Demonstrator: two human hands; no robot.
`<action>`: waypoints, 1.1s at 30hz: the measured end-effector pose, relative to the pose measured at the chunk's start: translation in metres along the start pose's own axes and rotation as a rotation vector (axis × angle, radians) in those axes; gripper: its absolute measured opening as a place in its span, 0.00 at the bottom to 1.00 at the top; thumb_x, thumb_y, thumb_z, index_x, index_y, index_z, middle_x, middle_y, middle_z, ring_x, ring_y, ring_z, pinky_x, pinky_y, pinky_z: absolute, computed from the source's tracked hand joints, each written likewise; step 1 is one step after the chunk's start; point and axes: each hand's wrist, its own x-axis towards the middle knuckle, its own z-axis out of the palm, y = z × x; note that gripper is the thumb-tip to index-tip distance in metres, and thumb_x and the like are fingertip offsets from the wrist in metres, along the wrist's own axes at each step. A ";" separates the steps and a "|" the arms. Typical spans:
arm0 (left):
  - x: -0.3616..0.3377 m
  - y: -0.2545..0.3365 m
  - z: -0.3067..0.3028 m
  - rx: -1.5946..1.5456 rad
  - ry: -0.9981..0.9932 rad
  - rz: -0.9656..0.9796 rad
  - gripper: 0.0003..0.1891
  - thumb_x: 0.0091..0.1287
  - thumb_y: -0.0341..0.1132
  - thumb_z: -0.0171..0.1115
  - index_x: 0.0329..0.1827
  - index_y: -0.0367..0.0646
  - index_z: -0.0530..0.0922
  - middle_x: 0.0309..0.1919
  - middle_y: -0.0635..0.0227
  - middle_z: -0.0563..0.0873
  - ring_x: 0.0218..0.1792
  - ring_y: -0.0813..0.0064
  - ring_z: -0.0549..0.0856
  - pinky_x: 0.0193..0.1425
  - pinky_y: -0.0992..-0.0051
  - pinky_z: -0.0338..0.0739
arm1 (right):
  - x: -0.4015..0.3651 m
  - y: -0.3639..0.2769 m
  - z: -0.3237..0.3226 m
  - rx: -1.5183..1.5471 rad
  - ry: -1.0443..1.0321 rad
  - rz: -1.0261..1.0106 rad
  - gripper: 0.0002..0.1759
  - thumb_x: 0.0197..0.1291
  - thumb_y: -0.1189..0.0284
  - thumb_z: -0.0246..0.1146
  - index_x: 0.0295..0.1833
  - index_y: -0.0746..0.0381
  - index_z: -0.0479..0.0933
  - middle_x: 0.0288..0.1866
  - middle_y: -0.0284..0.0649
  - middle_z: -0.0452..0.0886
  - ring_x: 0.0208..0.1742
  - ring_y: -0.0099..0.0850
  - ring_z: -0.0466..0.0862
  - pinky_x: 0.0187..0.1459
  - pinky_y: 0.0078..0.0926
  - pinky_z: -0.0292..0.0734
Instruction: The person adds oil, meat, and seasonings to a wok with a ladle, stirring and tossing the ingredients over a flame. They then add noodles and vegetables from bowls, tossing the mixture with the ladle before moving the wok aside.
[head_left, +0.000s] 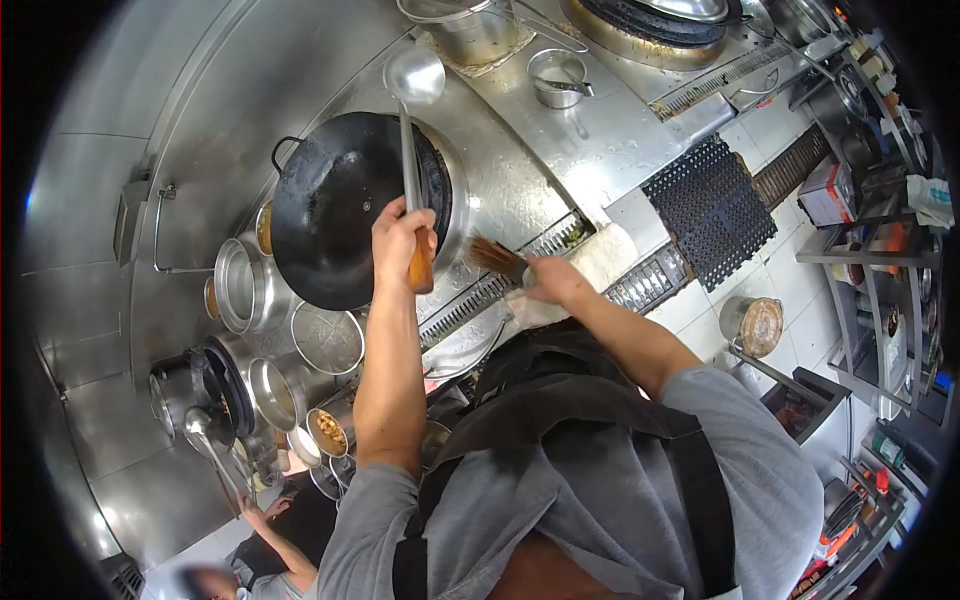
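My left hand (400, 243) grips the wooden handle of a long steel ladle (415, 76). The ladle's shaft runs across a large black wok (335, 210), and its bowl lies past the wok's far rim. The wok sits tilted on a round burner in the steel range (600, 140). My right hand (556, 280) holds a bamboo brush (497, 258), bristles pointing toward the wok's near edge, above the drain grate (500, 285). Grey sleeves and black apron straps fill the bottom of the view.
Steel pots and seasoning containers (325, 430) crowd the left side. A small pot (557, 78) and a second burner (650, 25) sit farther along the range. A black rubber mat (710, 205), a bucket (752, 325) and shelves (880, 270) are on the right. Another person (265, 550) works at the lower left.
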 end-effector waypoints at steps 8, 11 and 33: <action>-0.017 -0.018 -0.001 0.729 -0.017 0.085 0.21 0.44 0.28 0.59 0.44 0.31 0.78 0.23 0.51 0.82 0.22 0.63 0.83 0.29 0.70 0.77 | -0.048 0.084 -0.097 0.694 0.536 0.225 0.32 0.40 0.68 0.64 0.56 0.68 0.75 0.43 0.49 0.83 0.42 0.35 0.83 0.43 0.26 0.77; -0.015 -0.047 0.010 1.033 -0.039 0.179 0.17 0.47 0.31 0.59 0.41 0.31 0.77 0.32 0.41 0.82 0.38 0.46 0.83 0.47 0.59 0.77 | -0.053 0.104 -0.116 0.480 0.872 0.367 0.31 0.42 0.68 0.66 0.56 0.68 0.74 0.48 0.56 0.80 0.43 0.46 0.83 0.44 0.32 0.78; -0.187 -0.050 -0.031 0.772 -0.030 -0.262 0.26 0.49 0.32 0.64 0.56 0.39 0.75 0.24 0.53 0.81 0.25 0.63 0.83 0.33 0.70 0.76 | 0.197 0.022 -0.182 -0.141 0.608 0.031 0.28 0.46 0.68 0.65 0.56 0.62 0.74 0.45 0.53 0.79 0.47 0.50 0.79 0.51 0.42 0.73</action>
